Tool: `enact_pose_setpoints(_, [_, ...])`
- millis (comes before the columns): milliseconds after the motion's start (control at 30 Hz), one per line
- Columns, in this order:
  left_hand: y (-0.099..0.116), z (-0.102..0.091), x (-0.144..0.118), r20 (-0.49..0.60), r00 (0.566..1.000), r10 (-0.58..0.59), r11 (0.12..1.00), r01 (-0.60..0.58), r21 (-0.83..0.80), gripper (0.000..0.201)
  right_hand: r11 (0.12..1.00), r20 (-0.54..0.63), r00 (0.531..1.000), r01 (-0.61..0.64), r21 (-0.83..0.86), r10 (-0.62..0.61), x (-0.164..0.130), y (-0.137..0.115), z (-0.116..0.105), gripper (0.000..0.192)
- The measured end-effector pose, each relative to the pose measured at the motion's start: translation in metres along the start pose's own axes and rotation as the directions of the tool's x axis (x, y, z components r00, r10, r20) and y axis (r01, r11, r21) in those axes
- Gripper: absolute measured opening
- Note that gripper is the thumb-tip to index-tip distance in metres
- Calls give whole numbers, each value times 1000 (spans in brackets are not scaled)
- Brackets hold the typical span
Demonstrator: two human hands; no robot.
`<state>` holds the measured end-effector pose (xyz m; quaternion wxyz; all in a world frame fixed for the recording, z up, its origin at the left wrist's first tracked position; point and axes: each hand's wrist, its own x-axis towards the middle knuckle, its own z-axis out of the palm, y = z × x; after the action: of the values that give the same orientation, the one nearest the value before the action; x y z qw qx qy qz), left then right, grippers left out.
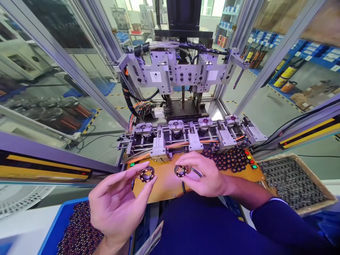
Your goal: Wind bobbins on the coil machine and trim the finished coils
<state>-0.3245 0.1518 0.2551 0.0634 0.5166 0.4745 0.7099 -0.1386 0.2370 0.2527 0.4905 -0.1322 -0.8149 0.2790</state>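
Between the thumb and fingers of my left hand (119,198) is a small black ring-shaped stator core (147,174) with copper-coloured spots around its face. My right hand (204,173) pinches a similar stator core (181,171) by its right edge, thumb below and fingers above. Both rings are held up with their faces towards me, apart from each other, over the orange-brown work surface (162,189). Beyond them stands a row of metal fixtures; the two on the right, including this fixture (205,122), carry reddish ring parts. The two left fixtures show dark round openings.
Many similar rings (230,160) lie on the right of the work surface, beside coloured buttons (249,158). A blue bin (54,221) full of small parts stands at lower left. At right is a box (294,156) of grey metal parts. Machine posts frame both sides.
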Motion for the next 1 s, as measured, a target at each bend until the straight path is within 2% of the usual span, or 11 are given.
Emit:
enact_pose_setpoints(233, [-2, -1, -2, 36, 999, -13, 1000, 13, 1, 80, 999, 9, 999, 34, -13, -34, 2, 1, 0, 30])
enact_pose_setpoints(600, [-5, 1, 0, 32, 998, -61, 996, 59, 71, 76, 999, 3, 999, 32, -23, -32, 2, 5, 1, 27])
enact_pose_setpoints(833, [-7, 2, -2, 56, 998, -38, 993, 31, 117, 78, 999, 30, 999, 16, -28, -15, 2, 6, 1, 22])
enact_pose_setpoints(1000, [-10, 2, -1, 79, 996, -28, 996, 22, 82, 79, 1000, 39, 999, 13, -29, -12, 2, 5, 0, 19])
